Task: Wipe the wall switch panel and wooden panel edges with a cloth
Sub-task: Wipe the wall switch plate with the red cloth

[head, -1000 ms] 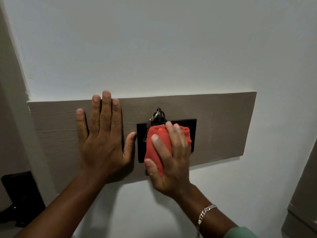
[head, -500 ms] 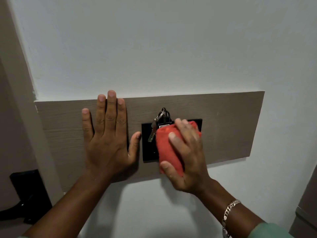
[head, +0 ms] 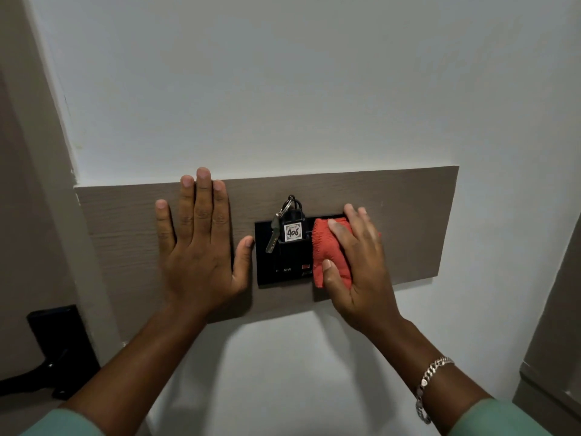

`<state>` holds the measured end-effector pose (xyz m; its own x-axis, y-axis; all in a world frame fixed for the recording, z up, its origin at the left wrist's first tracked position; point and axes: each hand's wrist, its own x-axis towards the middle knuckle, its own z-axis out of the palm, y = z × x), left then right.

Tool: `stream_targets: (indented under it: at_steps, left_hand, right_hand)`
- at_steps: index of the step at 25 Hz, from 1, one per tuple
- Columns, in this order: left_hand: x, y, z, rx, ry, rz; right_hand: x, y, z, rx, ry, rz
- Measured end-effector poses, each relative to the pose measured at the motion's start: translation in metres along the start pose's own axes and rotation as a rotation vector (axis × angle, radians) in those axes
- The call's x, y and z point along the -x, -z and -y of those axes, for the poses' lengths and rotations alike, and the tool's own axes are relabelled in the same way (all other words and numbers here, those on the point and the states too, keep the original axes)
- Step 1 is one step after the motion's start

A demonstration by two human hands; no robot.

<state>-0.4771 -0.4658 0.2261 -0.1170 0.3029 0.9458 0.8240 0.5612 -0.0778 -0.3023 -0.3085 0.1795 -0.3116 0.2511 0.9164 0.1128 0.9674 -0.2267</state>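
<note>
1. White painted wall (head: pixel 283 89) fills the view, and nearest the camera two bare forearms reach up toward it from pale green sleeves (head: pixel 503 420) at the bottom edge.
2. On the right wrist sits a silver chain bracelet (head: pixel 430 385), well below the switch panel.
3. Up at the wall, the left hand (head: pixel 198 247) lies flat and open on the wooden panel (head: pixel 408 215), fingers spread and pointing up, gripping nothing. Its thumb tip comes just beside the left edge of the switch panel (head: pixel 283 272).
4. And the right hand (head: pixel 355 256) is closed around a bunched red cloth (head: pixel 327 253), pressing it against the right end of the switch panel. The thumb hooks under the cloth, the fingers drape over its top.
5. That switch panel is black and set into the wooden panel near the middle of its length; its right part is hidden behind cloth and hand.
6. Just left of the cloth, a black key tag (head: pixel 293 231) stands in the switch panel, with a white label reading 406, and a metal key (head: pixel 273 237) dangles from its ring against the panel face.
7. Far off to the lower left of the switch panel, a black door handle plate (head: pixel 59 350) shows on the door beside the wall.
</note>
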Motion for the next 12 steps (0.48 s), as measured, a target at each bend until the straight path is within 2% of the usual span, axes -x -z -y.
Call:
stream_targets:
  at_steps: [3, 5, 7, 9, 10, 12]
  left_hand:
    - [0.037, 0.021, -0.036, 0.476, 0.144, -0.05]
    - [0.072, 0.041, -0.074, 0.856, 0.337, -0.047]
    - [0.084, 0.06, -0.113, 1.204, 0.705, 0.179]
    - [0.079, 0.061, -0.141, 1.455, 1.012, 0.482]
    - [0.074, 0.057, -0.151, 1.527, 1.086, 0.585]
    - [0.069, 0.05, -0.176, 1.54, 1.145, 0.681]
  right_hand:
    - [0.004, 0.006, 0.007, -0.007, -0.026, 0.025]
    - [0.01, 0.012, 0.005, -0.073, -0.078, 0.028]
    - [0.023, 0.023, 0.003, -0.194, -0.135, 0.087]
    - [0.043, 0.035, 0.002, -0.274, -0.084, 0.179]
    - [0.052, 0.043, -0.001, -0.294, -0.047, 0.221]
    - [0.069, 0.066, -0.015, -0.325, -0.071, 0.323]
